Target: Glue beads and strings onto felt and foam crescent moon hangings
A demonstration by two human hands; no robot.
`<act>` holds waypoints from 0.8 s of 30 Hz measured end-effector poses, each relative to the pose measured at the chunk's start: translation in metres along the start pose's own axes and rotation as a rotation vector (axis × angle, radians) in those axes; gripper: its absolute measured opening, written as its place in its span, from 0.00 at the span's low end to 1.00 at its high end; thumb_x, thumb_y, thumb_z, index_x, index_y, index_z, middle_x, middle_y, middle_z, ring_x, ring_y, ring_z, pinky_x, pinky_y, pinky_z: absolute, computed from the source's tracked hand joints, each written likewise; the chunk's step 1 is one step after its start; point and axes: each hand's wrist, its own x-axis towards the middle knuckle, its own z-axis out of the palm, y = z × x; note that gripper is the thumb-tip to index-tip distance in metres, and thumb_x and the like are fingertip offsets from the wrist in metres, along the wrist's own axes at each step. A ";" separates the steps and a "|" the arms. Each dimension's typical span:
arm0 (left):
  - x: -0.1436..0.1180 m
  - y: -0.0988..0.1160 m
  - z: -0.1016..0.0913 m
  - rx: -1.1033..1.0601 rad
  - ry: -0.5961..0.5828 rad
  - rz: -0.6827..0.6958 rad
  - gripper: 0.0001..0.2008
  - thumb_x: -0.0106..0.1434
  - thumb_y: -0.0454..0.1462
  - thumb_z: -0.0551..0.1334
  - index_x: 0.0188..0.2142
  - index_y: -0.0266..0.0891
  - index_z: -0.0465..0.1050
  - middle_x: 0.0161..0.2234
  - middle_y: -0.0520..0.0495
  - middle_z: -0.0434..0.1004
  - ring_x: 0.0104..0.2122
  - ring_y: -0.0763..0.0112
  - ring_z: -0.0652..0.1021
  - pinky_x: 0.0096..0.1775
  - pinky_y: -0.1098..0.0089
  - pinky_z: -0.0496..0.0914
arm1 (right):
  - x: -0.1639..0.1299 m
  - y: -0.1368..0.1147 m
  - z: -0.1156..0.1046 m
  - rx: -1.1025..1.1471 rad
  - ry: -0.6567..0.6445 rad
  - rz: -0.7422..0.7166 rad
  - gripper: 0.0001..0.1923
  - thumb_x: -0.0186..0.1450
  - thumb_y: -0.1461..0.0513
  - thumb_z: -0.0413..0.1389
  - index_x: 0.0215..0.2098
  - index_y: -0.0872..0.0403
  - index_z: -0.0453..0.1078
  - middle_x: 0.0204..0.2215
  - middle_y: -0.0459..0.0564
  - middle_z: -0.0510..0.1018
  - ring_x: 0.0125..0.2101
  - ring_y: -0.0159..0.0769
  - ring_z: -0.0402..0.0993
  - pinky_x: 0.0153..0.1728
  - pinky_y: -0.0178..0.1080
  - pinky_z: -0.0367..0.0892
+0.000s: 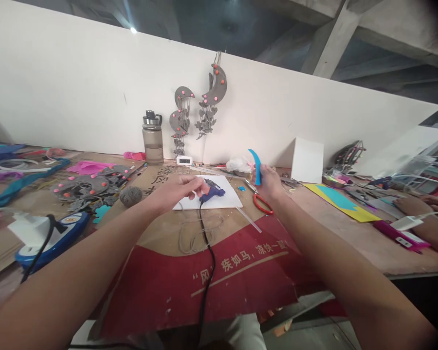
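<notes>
We are in a craft workshop, a rough one. We see a long plywood workbench (368, 243) spread with flattened cardboard (241, 272), a blue glue gun (212, 190) on a white board (219, 199), red-handled scissors (260, 200), and coloured felt scraps (87, 167). Finished grey crescent hangings (213, 95) lean on the plain white partition (76, 92), with more grey pieces (87, 187) heaped on the bench. Bare concrete beams (332, 39) run overhead.

Wooden table (379, 253), with a red cardboard sheet (241, 277) under both arms. White board (222, 198) just under the left hand (182, 187). Red scissors (261, 201) below the right hand (268, 182). Grey yarn ball (130, 196) and water bottle (152, 138) further left. Yellow paper (341, 199) off to the right.
</notes>
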 end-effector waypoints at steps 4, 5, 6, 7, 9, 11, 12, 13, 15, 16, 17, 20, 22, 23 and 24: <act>0.002 -0.002 0.007 -0.212 0.098 0.077 0.23 0.59 0.48 0.64 0.50 0.39 0.73 0.55 0.38 0.70 0.45 0.65 0.74 0.40 0.68 0.67 | -0.063 -0.004 0.070 0.354 -0.321 0.294 0.10 0.65 0.56 0.54 0.31 0.52 0.60 0.15 0.35 0.51 0.14 0.23 0.45 0.15 0.27 0.46; 0.003 -0.003 0.006 -0.241 0.100 0.095 0.24 0.58 0.47 0.66 0.52 0.40 0.72 0.56 0.38 0.69 0.47 0.64 0.74 0.41 0.68 0.67 | -0.076 -0.004 0.084 0.388 -0.378 0.375 0.09 0.65 0.57 0.53 0.31 0.53 0.60 0.15 0.35 0.50 0.14 0.23 0.44 0.15 0.27 0.46; 0.004 -0.004 0.006 -0.263 0.097 0.116 0.24 0.57 0.46 0.67 0.52 0.40 0.72 0.56 0.38 0.70 0.48 0.64 0.73 0.43 0.68 0.67 | -0.086 -0.003 0.095 0.410 -0.429 0.447 0.09 0.66 0.58 0.52 0.31 0.53 0.60 0.15 0.35 0.51 0.14 0.23 0.44 0.15 0.26 0.46; 0.005 -0.005 0.005 -0.274 0.083 0.135 0.23 0.57 0.45 0.67 0.50 0.40 0.73 0.54 0.39 0.71 0.47 0.65 0.73 0.43 0.68 0.67 | -0.094 -0.002 0.104 0.413 -0.472 0.523 0.08 0.66 0.58 0.52 0.31 0.53 0.60 0.15 0.35 0.51 0.14 0.23 0.43 0.15 0.26 0.45; 0.006 -0.007 0.003 -0.274 0.068 0.157 0.18 0.56 0.45 0.68 0.43 0.37 0.76 0.45 0.42 0.77 0.40 0.69 0.74 0.41 0.69 0.66 | -0.105 0.003 0.115 0.423 -0.527 0.598 0.07 0.66 0.59 0.51 0.31 0.53 0.61 0.14 0.35 0.52 0.13 0.23 0.42 0.15 0.26 0.43; 0.006 -0.008 0.003 -0.286 0.111 0.164 0.15 0.55 0.45 0.68 0.34 0.36 0.76 0.34 0.47 0.77 0.33 0.72 0.73 0.39 0.69 0.66 | -0.111 0.010 0.117 0.418 -0.578 0.583 0.07 0.65 0.59 0.54 0.32 0.53 0.63 0.14 0.36 0.56 0.14 0.23 0.47 0.15 0.27 0.48; 0.006 -0.008 0.003 -0.302 0.155 0.161 0.14 0.54 0.45 0.68 0.31 0.36 0.75 0.30 0.49 0.76 0.31 0.73 0.72 0.38 0.70 0.66 | -0.112 0.013 0.116 0.407 -0.592 0.551 0.07 0.64 0.59 0.55 0.31 0.53 0.64 0.14 0.38 0.59 0.14 0.24 0.51 0.16 0.27 0.52; 0.006 -0.008 0.004 -0.320 0.199 0.157 0.14 0.53 0.45 0.69 0.29 0.36 0.74 0.28 0.50 0.74 0.29 0.74 0.71 0.37 0.70 0.67 | -0.113 0.015 0.115 0.391 -0.590 0.516 0.07 0.63 0.58 0.57 0.31 0.53 0.65 0.16 0.40 0.64 0.16 0.25 0.56 0.18 0.29 0.58; 0.007 -0.009 0.004 -0.349 0.274 0.137 0.14 0.52 0.45 0.69 0.29 0.36 0.73 0.27 0.51 0.73 0.27 0.75 0.71 0.35 0.70 0.67 | -0.111 0.017 0.110 0.367 -0.532 0.479 0.09 0.64 0.56 0.57 0.32 0.53 0.66 0.19 0.43 0.70 0.19 0.28 0.64 0.23 0.33 0.66; 0.007 -0.010 0.004 -0.355 0.304 0.125 0.14 0.51 0.44 0.70 0.29 0.36 0.73 0.27 0.51 0.73 0.27 0.75 0.71 0.33 0.71 0.67 | -0.109 0.017 0.107 0.363 -0.485 0.483 0.10 0.65 0.54 0.56 0.33 0.53 0.67 0.21 0.44 0.72 0.20 0.29 0.66 0.25 0.34 0.68; 0.008 -0.011 0.004 -0.357 0.331 0.115 0.14 0.51 0.44 0.70 0.29 0.36 0.73 0.26 0.51 0.73 0.26 0.75 0.71 0.32 0.71 0.67 | -0.106 0.016 0.104 0.362 -0.442 0.496 0.13 0.66 0.52 0.53 0.34 0.53 0.67 0.22 0.45 0.74 0.21 0.30 0.68 0.26 0.36 0.69; 0.011 -0.016 0.001 -0.355 0.384 0.097 0.14 0.50 0.44 0.70 0.28 0.36 0.73 0.26 0.51 0.73 0.25 0.76 0.70 0.31 0.72 0.67 | -0.097 0.012 0.096 0.349 -0.370 0.483 0.20 0.69 0.46 0.47 0.35 0.53 0.68 0.27 0.49 0.77 0.24 0.32 0.72 0.28 0.37 0.71; 0.013 -0.020 -0.001 -0.340 0.406 0.097 0.14 0.50 0.44 0.70 0.28 0.36 0.74 0.26 0.51 0.73 0.25 0.76 0.71 0.30 0.72 0.67 | -0.092 0.011 0.092 0.324 -0.373 0.432 0.24 0.68 0.44 0.45 0.35 0.54 0.69 0.30 0.51 0.79 0.27 0.33 0.74 0.28 0.37 0.71; 0.013 -0.021 -0.002 -0.329 0.416 0.101 0.14 0.50 0.45 0.70 0.28 0.36 0.74 0.26 0.51 0.73 0.25 0.77 0.71 0.30 0.72 0.67 | -0.091 0.011 0.091 0.306 -0.389 0.408 0.25 0.67 0.43 0.46 0.35 0.55 0.69 0.30 0.51 0.78 0.27 0.33 0.74 0.28 0.37 0.71; 0.014 -0.023 -0.003 -0.318 0.427 0.106 0.14 0.50 0.45 0.70 0.29 0.36 0.75 0.26 0.51 0.74 0.25 0.77 0.70 0.30 0.73 0.66 | -0.090 0.012 0.090 0.283 -0.413 0.384 0.25 0.66 0.43 0.48 0.35 0.55 0.70 0.30 0.51 0.78 0.26 0.32 0.73 0.28 0.36 0.71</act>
